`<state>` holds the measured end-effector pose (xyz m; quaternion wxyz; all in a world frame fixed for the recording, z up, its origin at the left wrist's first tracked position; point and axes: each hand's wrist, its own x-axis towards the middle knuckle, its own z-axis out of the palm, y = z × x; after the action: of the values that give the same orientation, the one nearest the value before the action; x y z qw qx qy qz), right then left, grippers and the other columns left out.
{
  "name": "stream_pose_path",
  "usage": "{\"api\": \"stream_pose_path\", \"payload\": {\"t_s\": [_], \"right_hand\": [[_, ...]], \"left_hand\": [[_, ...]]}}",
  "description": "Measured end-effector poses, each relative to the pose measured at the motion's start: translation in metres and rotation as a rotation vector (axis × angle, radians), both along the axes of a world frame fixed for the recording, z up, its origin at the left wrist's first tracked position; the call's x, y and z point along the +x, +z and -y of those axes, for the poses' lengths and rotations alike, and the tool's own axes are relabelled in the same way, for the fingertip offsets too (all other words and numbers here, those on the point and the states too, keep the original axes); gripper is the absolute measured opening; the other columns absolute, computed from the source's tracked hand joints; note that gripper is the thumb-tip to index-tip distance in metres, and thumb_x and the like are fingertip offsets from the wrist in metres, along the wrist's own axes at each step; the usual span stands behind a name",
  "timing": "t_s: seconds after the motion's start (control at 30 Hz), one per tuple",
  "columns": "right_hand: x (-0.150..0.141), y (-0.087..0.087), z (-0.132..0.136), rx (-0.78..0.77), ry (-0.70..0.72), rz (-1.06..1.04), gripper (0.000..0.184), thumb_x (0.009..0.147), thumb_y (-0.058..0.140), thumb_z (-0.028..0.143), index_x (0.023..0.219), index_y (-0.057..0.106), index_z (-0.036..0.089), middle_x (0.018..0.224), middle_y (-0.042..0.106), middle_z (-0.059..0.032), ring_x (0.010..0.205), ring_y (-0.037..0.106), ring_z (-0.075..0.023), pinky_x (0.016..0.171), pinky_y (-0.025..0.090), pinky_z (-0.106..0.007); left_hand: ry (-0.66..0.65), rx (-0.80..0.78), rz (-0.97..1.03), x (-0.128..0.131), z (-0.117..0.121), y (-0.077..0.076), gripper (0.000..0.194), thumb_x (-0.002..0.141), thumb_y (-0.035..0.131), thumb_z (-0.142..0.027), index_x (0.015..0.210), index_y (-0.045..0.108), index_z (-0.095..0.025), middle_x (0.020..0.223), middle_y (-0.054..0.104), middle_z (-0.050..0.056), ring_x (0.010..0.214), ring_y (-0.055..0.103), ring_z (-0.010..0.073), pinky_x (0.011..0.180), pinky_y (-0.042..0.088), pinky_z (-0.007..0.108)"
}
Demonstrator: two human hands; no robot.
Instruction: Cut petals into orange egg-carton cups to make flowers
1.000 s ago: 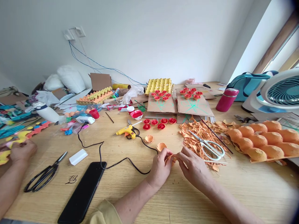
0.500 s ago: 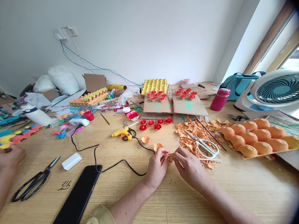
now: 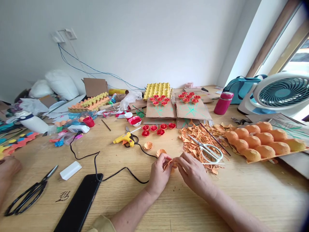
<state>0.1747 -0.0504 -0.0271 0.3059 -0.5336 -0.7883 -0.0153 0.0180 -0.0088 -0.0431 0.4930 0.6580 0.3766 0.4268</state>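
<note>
My left hand (image 3: 159,174) pinches a small orange egg-carton piece (image 3: 168,165) above the table. The fingertips of my right hand (image 3: 194,172) are closed on the same piece from the other side, and fingers cover most of it. Just beyond my left fingers lies an orange egg-carton cup (image 3: 161,152), and a second cup (image 3: 148,146) sits a little farther left. Beside my right hand is a heap of orange carton scraps (image 3: 190,137), with white-handled scissors (image 3: 210,153) lying on it.
A yellow glue gun (image 3: 124,139), red paper roses (image 3: 160,132), black scissors (image 3: 30,195) and a phone (image 3: 78,203) lie around. An orange egg carton (image 3: 263,140) and a fan (image 3: 282,93) stand right. Another person's hand (image 3: 9,167) is at far left.
The view has turned slightly right, so things sit farther left. My hands stay on the orange piece with small finger movements. The other person's hand has slipped toward the left edge.
</note>
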Motion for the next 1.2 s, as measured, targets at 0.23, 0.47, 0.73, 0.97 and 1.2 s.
{"api": "stream_pose_path", "payload": {"t_s": [0.23, 0.47, 0.73, 0.97, 1.2], "right_hand": [[0.0004, -0.0001, 0.0001, -0.043, -0.002, -0.072, 0.02, 0.098, 0.045, 0.017, 0.093, 0.064, 0.02, 0.086, 0.058, -0.0057, 0.077, 0.056, -0.0181, 0.069, 0.045, -0.029], [0.0012, 0.001, 0.0015, -0.021, 0.018, -0.032, 0.028, 0.1, 0.042, 0.019, 0.081, 0.062, 0.019, 0.081, 0.056, -0.0052, 0.073, 0.053, -0.0168, 0.065, 0.042, -0.027], [0.003, 0.005, 0.0004, -0.025, 0.03, 0.011, 0.026, 0.1, 0.042, 0.018, 0.086, 0.064, 0.018, 0.081, 0.056, -0.0053, 0.071, 0.052, -0.0171, 0.065, 0.04, -0.028], [0.0033, 0.0006, -0.0009, -0.07, 0.018, -0.084, 0.021, 0.1, 0.045, 0.021, 0.087, 0.062, 0.02, 0.085, 0.059, -0.005, 0.075, 0.057, -0.0169, 0.068, 0.044, -0.028], [0.0016, 0.001, 0.0004, -0.064, 0.002, -0.079, 0.024, 0.099, 0.044, 0.021, 0.084, 0.062, 0.02, 0.081, 0.057, -0.0039, 0.07, 0.057, -0.016, 0.063, 0.043, -0.027]], "left_hand": [[0.015, 0.08, -0.066, -0.001, -0.0002, 0.0001, 0.009, 0.088, 0.057, -0.026, 0.087, 0.062, -0.019, 0.081, 0.068, 0.002, 0.074, 0.066, 0.0144, 0.069, 0.052, 0.023], [-0.045, 0.062, -0.03, -0.0021, 0.0001, -0.0035, 0.01, 0.089, 0.058, -0.026, 0.085, 0.063, -0.018, 0.08, 0.071, 0.002, 0.073, 0.067, 0.0143, 0.069, 0.052, 0.022], [-0.038, 0.041, -0.018, -0.0007, 0.0008, -0.002, 0.013, 0.09, 0.058, -0.028, 0.082, 0.059, -0.018, 0.076, 0.071, 0.001, 0.07, 0.066, 0.0133, 0.065, 0.049, 0.021], [-0.056, 0.112, -0.054, -0.0027, 0.0012, -0.0033, 0.012, 0.092, 0.053, -0.027, 0.092, 0.063, -0.019, 0.084, 0.071, 0.003, 0.077, 0.066, 0.0148, 0.072, 0.05, 0.023], [-0.051, 0.136, -0.106, -0.0047, -0.0011, -0.0076, 0.012, 0.091, 0.054, -0.026, 0.084, 0.062, -0.02, 0.079, 0.068, 0.002, 0.074, 0.063, 0.0144, 0.07, 0.049, 0.023]]}}
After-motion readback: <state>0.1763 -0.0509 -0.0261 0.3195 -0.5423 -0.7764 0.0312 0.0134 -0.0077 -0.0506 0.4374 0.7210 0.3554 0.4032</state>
